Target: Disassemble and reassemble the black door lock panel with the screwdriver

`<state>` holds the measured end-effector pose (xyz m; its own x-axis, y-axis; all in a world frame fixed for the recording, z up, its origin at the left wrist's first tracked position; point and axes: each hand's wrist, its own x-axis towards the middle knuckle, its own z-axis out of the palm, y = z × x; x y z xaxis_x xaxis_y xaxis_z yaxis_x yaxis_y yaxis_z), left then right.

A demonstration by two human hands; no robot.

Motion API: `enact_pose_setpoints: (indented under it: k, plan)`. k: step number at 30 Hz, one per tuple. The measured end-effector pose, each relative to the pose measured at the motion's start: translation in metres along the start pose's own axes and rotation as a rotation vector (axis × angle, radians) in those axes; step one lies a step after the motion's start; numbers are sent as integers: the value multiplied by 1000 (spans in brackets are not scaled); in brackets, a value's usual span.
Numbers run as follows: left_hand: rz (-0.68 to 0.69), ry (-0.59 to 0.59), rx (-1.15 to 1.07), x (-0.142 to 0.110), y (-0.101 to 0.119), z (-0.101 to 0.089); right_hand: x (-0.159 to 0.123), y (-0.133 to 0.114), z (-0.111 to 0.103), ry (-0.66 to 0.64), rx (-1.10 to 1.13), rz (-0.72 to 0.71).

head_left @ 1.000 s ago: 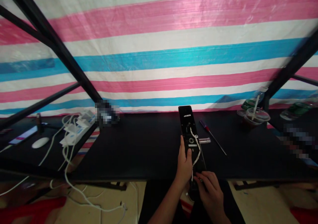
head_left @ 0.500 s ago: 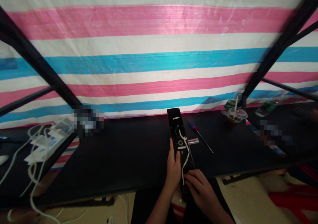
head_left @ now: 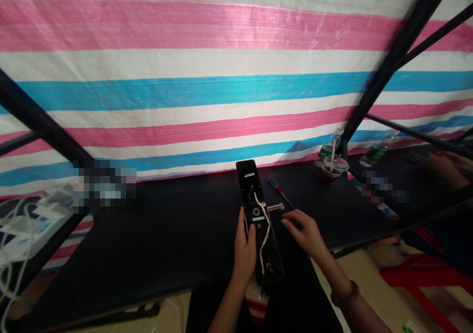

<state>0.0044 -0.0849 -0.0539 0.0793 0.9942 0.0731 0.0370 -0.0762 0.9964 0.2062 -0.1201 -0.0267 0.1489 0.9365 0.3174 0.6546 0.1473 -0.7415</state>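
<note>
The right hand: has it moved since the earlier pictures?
Yes: the right hand has moved forward, off the black panel, toward the screwdriver on the desk.

On my black desk (head_left: 166, 234), a screwdriver (head_left: 276, 186) lies just beyond my right hand (head_left: 303, 230), a cup (head_left: 333, 168) farther right.

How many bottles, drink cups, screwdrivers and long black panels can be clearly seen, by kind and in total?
Bottles: 2
Drink cup: 1
Screwdriver: 1
Long black panel: 1
Total: 5
</note>
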Motion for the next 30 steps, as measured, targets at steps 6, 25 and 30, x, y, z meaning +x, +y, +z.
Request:
enact_pose_setpoints:
  k: [6,25,30]
  plan:
    - [116,107,313,-4,4,-47,68,49,0,33,-435,273]
    - [129,102,753,52,-3,-107,-11,-37,-14,403,921,229]
    - [65,108,502,42,7,-99,-59,-78,21,357,909,190]
